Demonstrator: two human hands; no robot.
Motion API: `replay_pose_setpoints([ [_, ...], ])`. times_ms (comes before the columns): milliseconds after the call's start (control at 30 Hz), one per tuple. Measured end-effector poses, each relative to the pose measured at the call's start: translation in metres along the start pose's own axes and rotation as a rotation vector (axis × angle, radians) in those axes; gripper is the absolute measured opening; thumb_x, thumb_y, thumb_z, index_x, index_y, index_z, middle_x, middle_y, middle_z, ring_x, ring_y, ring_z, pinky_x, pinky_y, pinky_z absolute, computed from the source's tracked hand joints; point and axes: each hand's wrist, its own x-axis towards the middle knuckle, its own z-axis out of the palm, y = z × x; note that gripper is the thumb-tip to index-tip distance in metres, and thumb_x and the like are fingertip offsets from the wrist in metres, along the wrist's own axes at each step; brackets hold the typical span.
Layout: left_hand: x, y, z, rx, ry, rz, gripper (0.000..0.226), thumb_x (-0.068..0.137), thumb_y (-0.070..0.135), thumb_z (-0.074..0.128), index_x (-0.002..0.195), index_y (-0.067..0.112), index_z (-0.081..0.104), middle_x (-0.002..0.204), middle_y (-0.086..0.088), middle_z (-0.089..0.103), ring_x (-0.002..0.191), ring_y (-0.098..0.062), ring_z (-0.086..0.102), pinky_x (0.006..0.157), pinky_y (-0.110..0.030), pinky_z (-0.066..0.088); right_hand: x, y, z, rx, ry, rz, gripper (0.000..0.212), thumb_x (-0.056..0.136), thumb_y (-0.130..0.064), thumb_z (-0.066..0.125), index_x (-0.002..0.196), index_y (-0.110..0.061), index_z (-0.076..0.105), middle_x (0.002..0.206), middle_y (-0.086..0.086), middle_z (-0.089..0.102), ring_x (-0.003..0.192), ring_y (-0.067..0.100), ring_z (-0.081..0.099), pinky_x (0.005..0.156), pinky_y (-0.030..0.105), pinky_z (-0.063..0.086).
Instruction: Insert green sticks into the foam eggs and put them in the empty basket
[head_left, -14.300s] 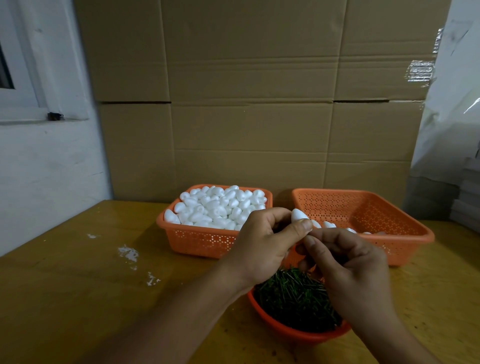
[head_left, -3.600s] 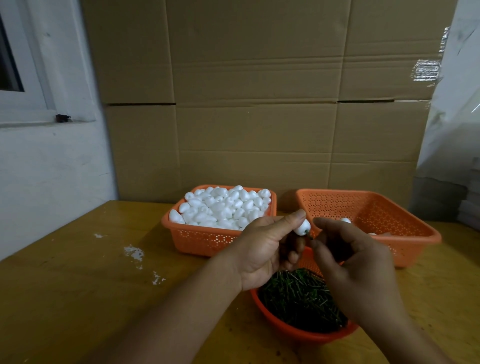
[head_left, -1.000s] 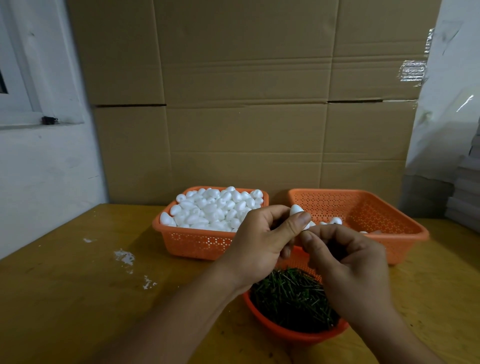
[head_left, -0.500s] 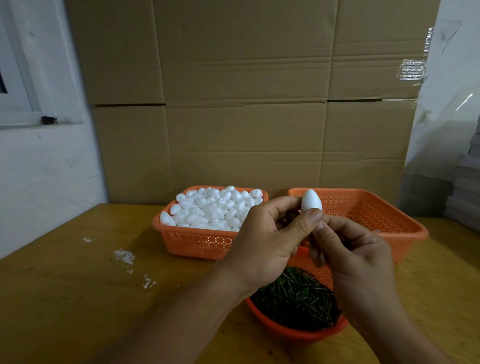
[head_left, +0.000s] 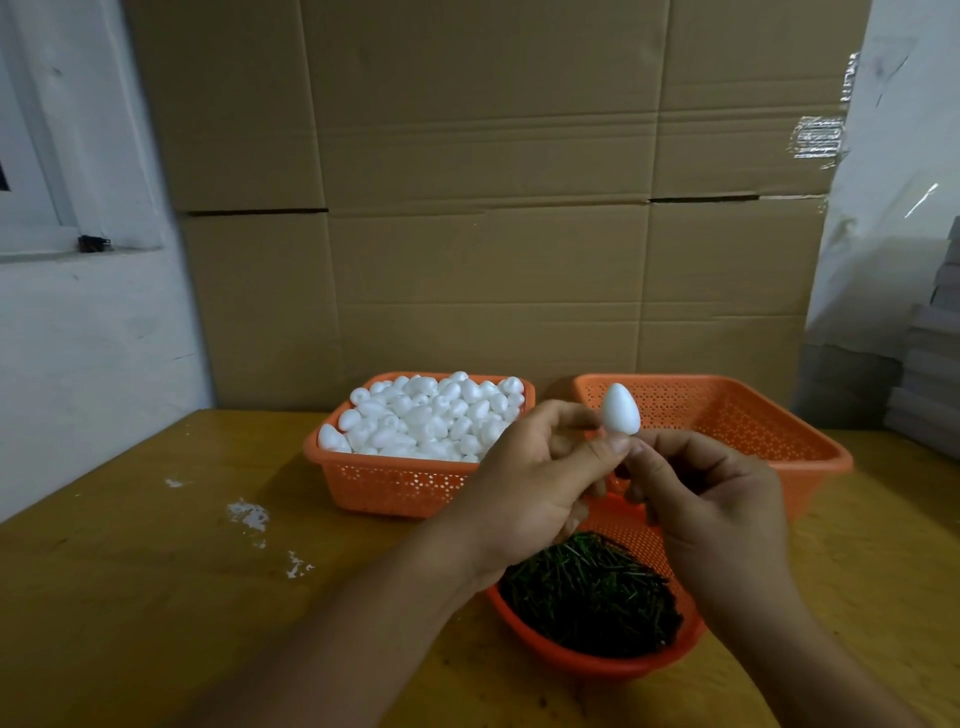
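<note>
Dim, soft, wide-angle edge distortion

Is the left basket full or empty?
Full. The left basket is heaped with white foam eggs that rise above its rim.

A wall of big cardboard boxes (head_left: 493, 197) is standing behind a wooden table (head_left: 156, 587), whose yellowish top is showing white scuff marks (head_left: 249, 517). A white wall (head_left: 88, 332) with a window frame (head_left: 47, 156) is running along the left. Plastic sheeting (head_left: 904, 171) is hanging at right. Dim light is filling the room.
</note>
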Motion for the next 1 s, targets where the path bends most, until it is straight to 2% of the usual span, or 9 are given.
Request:
replay_pose_setpoints([
  [100,-0.001,-0.006,0.001,0.228,-0.046,-0.046,0.011,0.097,0.024,0.066,0.090,0.016,0.062,0.061,0.010,0.057,0.049,0.000,0.049,0.050,-0.016,0.040,0.021,0.016,-0.015,-0.251,0.097,0.035,0.010,0.089,-0.020,0.073,0.081,-0.026,0.074,0.073,-0.006,0.074,0.060,0.002,0.063,0.054,0.024,0.050],
  [167,-0.002,-0.009,0.003,0.342,-0.055,-0.047,0.019,0.095,0.026,0.068,0.078,0.020,0.060,0.063,0.007,0.056,0.054,-0.003,0.049,0.057,-0.025,0.041,0.039,0.028,-0.025,-0.389,0.140,0.099,0.008,0.091,-0.024,0.072,0.084,-0.026,0.074,0.070,-0.008,0.073,0.058,0.004,0.064,0.053,0.027,0.047],
  [267,-0.003,-0.010,0.006,0.415,-0.077,-0.052,0.031,0.092,0.026,0.069,0.066,0.024,0.053,0.057,0.009,0.051,0.052,-0.006,0.047,0.054,-0.027,0.040,0.065,0.047,-0.038,-0.705,0.102,0.162,0.014,0.093,-0.030,0.067,0.082,-0.024,0.074,0.067,-0.005,0.069,0.059,0.018,0.063,0.051,0.035,0.049],
  [367,-0.004,-0.011,0.007,0.447,-0.112,-0.049,0.041,0.093,0.024,0.068,0.059,0.024,0.046,0.047,0.014,0.044,0.044,0.000,0.040,0.047,-0.019,0.036,0.083,0.058,-0.045,-1.003,0.021,0.192,0.020,0.094,-0.033,0.063,0.079,-0.024,0.074,0.072,-0.003,0.069,0.088,0.033,0.065,0.071,0.046,0.056],
  [433,-0.004,-0.010,0.008,0.468,-0.127,-0.046,0.044,0.093,0.024,0.068,0.056,0.024,0.044,0.044,0.015,0.041,0.042,0.000,0.039,0.047,-0.018,0.034,0.091,0.061,-0.046,-1.153,-0.018,0.219,0.021,0.094,-0.038,0.062,0.080,-0.026,0.074,0.081,0.000,0.070,0.114,0.037,0.055,0.091,0.049,0.048],
  [500,-0.005,-0.010,0.008,0.482,-0.139,-0.038,0.044,0.093,0.026,0.069,0.056,0.023,0.044,0.045,0.014,0.040,0.044,-0.001,0.038,0.048,-0.019,0.033,0.101,0.064,-0.046,-1.224,-0.064,0.295,0.030,0.093,-0.047,0.062,0.073,-0.027,0.072,0.084,0.001,0.069,0.123,0.035,0.048,0.100,0.050,0.039],
  [667,-0.006,-0.010,0.006,0.444,-0.216,0.008,0.040,0.094,0.029,0.070,0.062,0.019,0.048,0.051,0.013,0.040,0.045,-0.002,0.037,0.047,-0.018,0.033,0.113,0.068,-0.042,-1.288,-0.068,0.458,0.050,0.078,-0.069,0.065,0.069,-0.020,0.067,0.091,0.005,0.060,0.118,0.033,0.049,0.102,0.051,0.034],
  [900,-0.006,-0.010,0.005,0.395,-0.242,0.017,0.046,0.096,0.030,0.068,0.064,0.006,0.045,0.057,-0.005,0.044,0.052,-0.013,0.041,0.053,-0.030,0.035,0.109,0.063,-0.037,-1.329,-0.063,0.433,0.048,0.082,-0.066,0.063,0.070,-0.019,0.063,0.087,0.004,0.058,0.114,0.033,0.051,0.099,0.050,0.035],
  [1000,-0.006,-0.009,0.004,0.392,-0.227,0.026,0.046,0.098,0.031,0.064,0.058,0.015,0.048,0.054,0.005,0.052,0.052,-0.009,0.047,0.053,-0.025,0.040,0.102,0.058,-0.039,-1.291,-0.053,0.385,0.040,0.088,-0.055,0.061,0.067,-0.022,0.068,0.078,0.000,0.060,0.112,0.031,0.051,0.100,0.050,0.036],
])
